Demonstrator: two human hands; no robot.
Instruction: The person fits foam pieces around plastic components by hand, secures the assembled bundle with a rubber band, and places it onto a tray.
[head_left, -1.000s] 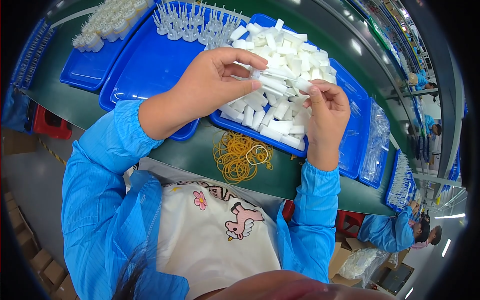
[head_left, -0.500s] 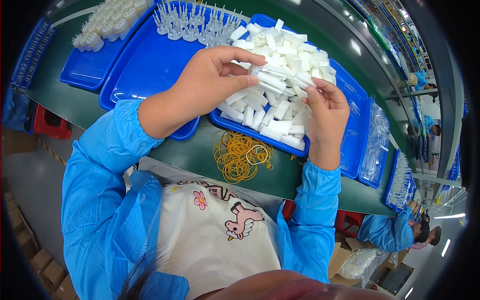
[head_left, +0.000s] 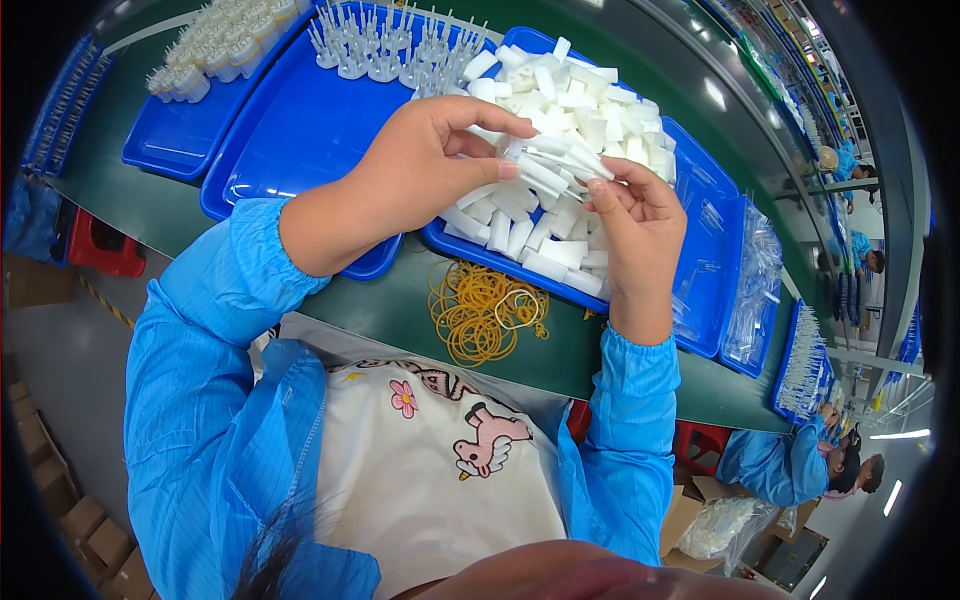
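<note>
My left hand [head_left: 420, 165] pinches the round end of a clear plastic part with thin prongs [head_left: 513, 150] between thumb and fingers. White foam pieces [head_left: 541, 176] lie along the prongs, pointing to the right. At their far end my right hand [head_left: 645, 225] is closed, its thumb and fingertips on a white foam piece [head_left: 583, 160]. Both hands are above a blue tray heaped with white foam blocks [head_left: 560, 252]. My fingers partly hide how the pieces fit together.
Clear pronged parts [head_left: 375, 45] stand in a blue tray [head_left: 290, 130] at the back left. Beyond it, another tray carries finished-looking white assemblies [head_left: 225, 45]. Yellow rubber bands [head_left: 478, 318] lie on the green table in front. Right are trays with clear plastic pieces [head_left: 750, 285].
My right hand has moved slightly left, towards my left hand, and its fingertips are closer to the prongs. My left hand has barely moved and keeps its hold.
</note>
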